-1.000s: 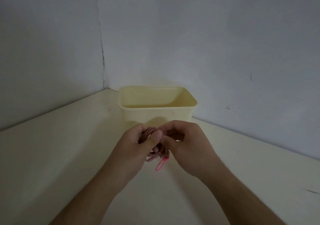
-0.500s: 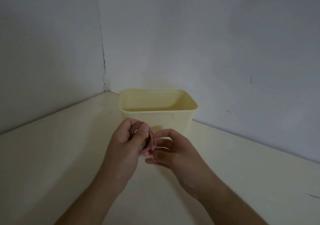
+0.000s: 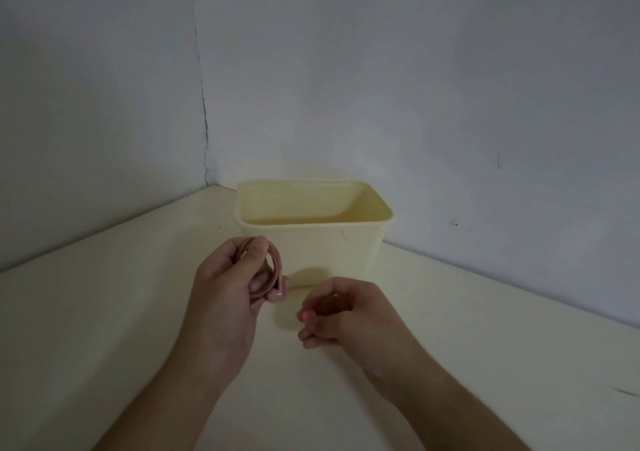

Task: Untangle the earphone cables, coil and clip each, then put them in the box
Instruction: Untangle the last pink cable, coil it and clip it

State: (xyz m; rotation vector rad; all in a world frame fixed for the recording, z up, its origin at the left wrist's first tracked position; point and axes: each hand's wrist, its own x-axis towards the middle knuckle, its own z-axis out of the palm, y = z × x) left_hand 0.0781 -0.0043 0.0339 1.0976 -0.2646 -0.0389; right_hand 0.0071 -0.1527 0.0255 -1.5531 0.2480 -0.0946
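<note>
My left hand [image 3: 227, 298] is closed around a coiled pink earphone cable [image 3: 277, 267], held upright just in front of the cream plastic box [image 3: 322, 246]. The coil's loops curve over my thumb and down to my fingertips. My right hand [image 3: 353, 315] sits lower and to the right, apart from the coil, with its fingers curled. A small bright pink piece, apparently the clip [image 3: 306, 316], shows at its fingertips; most of it is hidden by the fingers. The box is open-topped, and what I can see of its inside looks bare.
The box stands near the corner where two grey walls [image 3: 450, 86] meet. The cream tabletop [image 3: 104, 329] spreads left and right of my arms. A dark mark [image 3: 625, 391] lies at the far right of the table.
My hands have separated: the right hand pulled back down and right, away from the coil. The left hand stayed near the box with the coil. The pink loop no longer hangs below the coil.
</note>
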